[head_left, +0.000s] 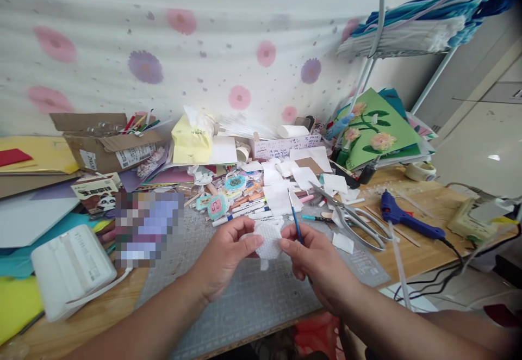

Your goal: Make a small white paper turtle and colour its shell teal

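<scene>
- Left hand: thumb and fingertips pinched together on the left edge of a white textured piece.
- White textured piece: thin, roughly rounded, dimpled surface, small tab at its lower edge; between both hands, above the mat, material unclear.
- Right hand: fingers closed round a slim blue-handled brush, tip up; thumb and index also at the piece's right edge, could not tell how firmly they gripped it.
- Cutting mat: grey, flat, printed grid, lay on a wood-grain table.
- Beyond the hands: smooth cylindrical markers in a loose heap, flat white paper scraps overlapping.
- Right side: shiny metal scissors with big looped handles; near them, a hard blue plastic glue gun with a translucent stick.
- Left side: glossy white rounded box-shaped device, cable attached.
- Back: creased brown cardboard box, soft yellow tissue pack, green sheet bearing raised pinkish flowers.
- Behind: draped white cloth, pink and purple flower print.
</scene>
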{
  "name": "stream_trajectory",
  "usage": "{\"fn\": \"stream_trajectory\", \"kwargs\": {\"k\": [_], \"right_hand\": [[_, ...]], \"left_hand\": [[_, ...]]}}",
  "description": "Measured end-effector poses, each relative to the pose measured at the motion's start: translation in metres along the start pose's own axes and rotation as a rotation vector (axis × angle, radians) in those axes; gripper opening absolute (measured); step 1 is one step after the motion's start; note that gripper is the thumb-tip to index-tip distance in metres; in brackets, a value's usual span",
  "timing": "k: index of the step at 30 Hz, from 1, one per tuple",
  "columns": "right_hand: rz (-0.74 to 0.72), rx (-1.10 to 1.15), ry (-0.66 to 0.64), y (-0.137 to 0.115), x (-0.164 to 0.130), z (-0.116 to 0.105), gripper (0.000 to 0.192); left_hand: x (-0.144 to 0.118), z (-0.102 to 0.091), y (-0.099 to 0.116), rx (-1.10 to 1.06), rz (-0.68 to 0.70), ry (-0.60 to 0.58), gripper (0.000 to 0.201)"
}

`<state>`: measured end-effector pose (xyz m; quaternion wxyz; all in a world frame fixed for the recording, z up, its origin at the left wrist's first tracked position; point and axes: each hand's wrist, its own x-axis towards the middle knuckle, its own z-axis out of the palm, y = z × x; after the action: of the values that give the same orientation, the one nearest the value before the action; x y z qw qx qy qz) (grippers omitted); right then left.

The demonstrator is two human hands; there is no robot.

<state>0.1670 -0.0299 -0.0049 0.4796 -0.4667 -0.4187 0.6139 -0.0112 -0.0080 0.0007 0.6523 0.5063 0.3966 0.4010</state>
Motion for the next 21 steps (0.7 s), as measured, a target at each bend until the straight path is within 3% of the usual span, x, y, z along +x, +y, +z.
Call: {"fn": "stream_trajectory", "kwargs": {"k": [4,7,10,17,21], "right_hand": [[-0.257,-0.34,0.036,-0.019,0.001,-0.004,0.027],[-0.353,-0.575,-0.019,-0.03,0.003,-0.001,0.016],[-0.36,-0.689,-0.07,-0.033,0.005,0.005,0.005],[-0.285,-0.711,-0.171,-0.039,0.013,0.005,0.008],[-0.228,-0.633,-0.14,-0.036,0.015,-0.002,0.012]], "left_hand": [[-0.003,-0.004,0.003,0.142,-0.007,0.021,0.018],[-0.004,-0.003,0.007,0.247,-0.016,-0.007,0.017],[-0.004,-0.002,0.01,0.328,-0.006,-0.025,0.018],[-0.005,-0.006,0.015,0.441,-0.089,-0.126,0.018],[-0.004,-0.006,0.016,0.407,-0.157,-0.148,0.022]]}}
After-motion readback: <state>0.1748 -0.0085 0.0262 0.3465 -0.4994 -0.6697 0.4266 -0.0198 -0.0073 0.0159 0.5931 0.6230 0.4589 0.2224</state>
